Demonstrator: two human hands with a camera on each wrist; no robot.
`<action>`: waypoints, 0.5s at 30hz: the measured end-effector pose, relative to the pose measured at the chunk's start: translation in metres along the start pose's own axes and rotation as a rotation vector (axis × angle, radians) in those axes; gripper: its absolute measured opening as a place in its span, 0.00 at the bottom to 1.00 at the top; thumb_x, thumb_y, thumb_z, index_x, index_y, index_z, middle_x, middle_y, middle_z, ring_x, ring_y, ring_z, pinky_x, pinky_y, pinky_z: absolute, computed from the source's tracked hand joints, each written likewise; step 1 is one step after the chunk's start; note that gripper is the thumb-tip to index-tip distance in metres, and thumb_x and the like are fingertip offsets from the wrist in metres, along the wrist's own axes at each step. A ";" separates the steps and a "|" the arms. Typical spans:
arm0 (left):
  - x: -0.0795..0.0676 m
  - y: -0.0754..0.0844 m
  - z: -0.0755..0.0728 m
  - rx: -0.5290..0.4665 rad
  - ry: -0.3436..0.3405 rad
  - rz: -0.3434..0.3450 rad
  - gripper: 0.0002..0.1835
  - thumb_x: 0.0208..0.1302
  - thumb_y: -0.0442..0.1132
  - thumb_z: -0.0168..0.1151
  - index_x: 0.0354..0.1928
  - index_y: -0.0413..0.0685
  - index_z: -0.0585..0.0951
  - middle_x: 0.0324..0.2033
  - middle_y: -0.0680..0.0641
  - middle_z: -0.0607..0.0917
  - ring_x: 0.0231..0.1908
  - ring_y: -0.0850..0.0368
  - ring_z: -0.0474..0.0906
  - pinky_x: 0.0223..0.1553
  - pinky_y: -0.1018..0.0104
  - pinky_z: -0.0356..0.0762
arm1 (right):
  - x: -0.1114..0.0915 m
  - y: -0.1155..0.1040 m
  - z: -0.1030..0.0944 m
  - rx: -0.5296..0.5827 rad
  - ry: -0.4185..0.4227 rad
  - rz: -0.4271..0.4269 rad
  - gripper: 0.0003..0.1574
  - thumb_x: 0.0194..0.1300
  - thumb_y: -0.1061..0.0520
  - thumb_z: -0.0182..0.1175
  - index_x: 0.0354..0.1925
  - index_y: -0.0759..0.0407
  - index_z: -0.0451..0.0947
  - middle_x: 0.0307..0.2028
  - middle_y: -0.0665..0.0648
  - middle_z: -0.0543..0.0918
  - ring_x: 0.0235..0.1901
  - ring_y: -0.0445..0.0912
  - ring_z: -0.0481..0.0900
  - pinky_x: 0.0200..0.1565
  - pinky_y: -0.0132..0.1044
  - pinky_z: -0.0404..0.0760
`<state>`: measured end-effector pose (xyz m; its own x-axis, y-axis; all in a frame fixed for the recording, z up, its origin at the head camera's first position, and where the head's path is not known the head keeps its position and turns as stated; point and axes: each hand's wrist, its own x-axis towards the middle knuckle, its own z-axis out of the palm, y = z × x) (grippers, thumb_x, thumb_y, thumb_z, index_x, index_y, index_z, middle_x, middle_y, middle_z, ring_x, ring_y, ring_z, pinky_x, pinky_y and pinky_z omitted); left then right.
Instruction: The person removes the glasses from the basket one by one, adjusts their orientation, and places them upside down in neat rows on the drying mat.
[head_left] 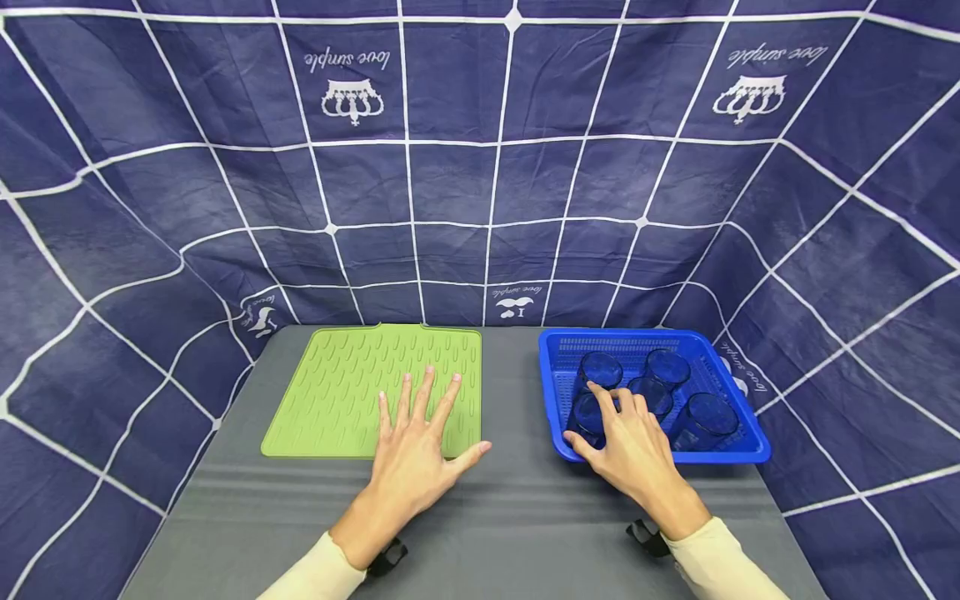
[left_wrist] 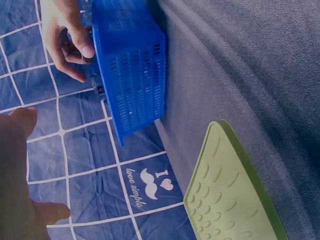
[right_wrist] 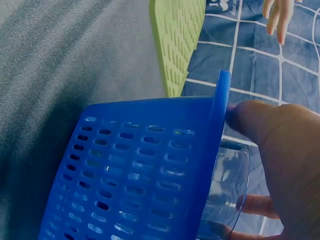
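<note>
My right hand (head_left: 637, 437) reaches over the near left corner of a blue plastic basket (head_left: 551, 392), thumb and fingers spread about a clear drinking glass (head_left: 588, 415). In the right wrist view the thumb lies close to the basket's rim, a gap showing between it and the glass (right_wrist: 232, 180); the fingertips are right at the glass's rim. Several more glasses stand in the basket, one at the right (head_left: 708, 417). My left hand (head_left: 412, 454) is empty, its fingers spread above the near right part of a green ridged drying mat (head_left: 330, 400).
The grey tabletop (head_left: 510, 500) carries the mat at the left and the basket at the right. A dark blue curtain (head_left: 450, 183) with white grid lines hangs behind and along both sides. The basket's raised rim surrounds the glasses, which stand close together.
</note>
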<state>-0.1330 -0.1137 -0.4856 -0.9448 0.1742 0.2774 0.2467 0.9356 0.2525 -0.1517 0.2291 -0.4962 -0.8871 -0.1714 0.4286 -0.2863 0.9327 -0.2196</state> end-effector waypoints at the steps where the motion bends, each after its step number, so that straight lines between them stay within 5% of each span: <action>1: 0.000 0.000 0.000 -0.002 0.004 0.003 0.60 0.69 0.86 0.64 0.96 0.75 0.57 0.96 0.43 0.56 0.94 0.28 0.51 0.89 0.13 0.46 | 0.000 0.000 0.000 0.007 0.000 0.003 0.57 0.62 0.34 0.86 0.80 0.56 0.80 0.57 0.70 0.87 0.55 0.69 0.85 0.50 0.67 0.89; 15: -0.011 0.002 -0.001 -0.066 0.050 0.027 0.57 0.72 0.80 0.68 0.96 0.73 0.57 0.94 0.44 0.62 0.93 0.31 0.57 0.89 0.16 0.51 | -0.001 -0.002 0.003 0.074 -0.009 0.068 0.52 0.64 0.45 0.88 0.79 0.55 0.79 0.60 0.71 0.85 0.57 0.71 0.86 0.35 0.67 0.92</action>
<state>-0.1224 -0.1144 -0.4871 -0.9260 0.1819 0.3309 0.2872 0.9082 0.3045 -0.1519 0.2267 -0.4992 -0.9085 -0.1116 0.4028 -0.2509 0.9164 -0.3120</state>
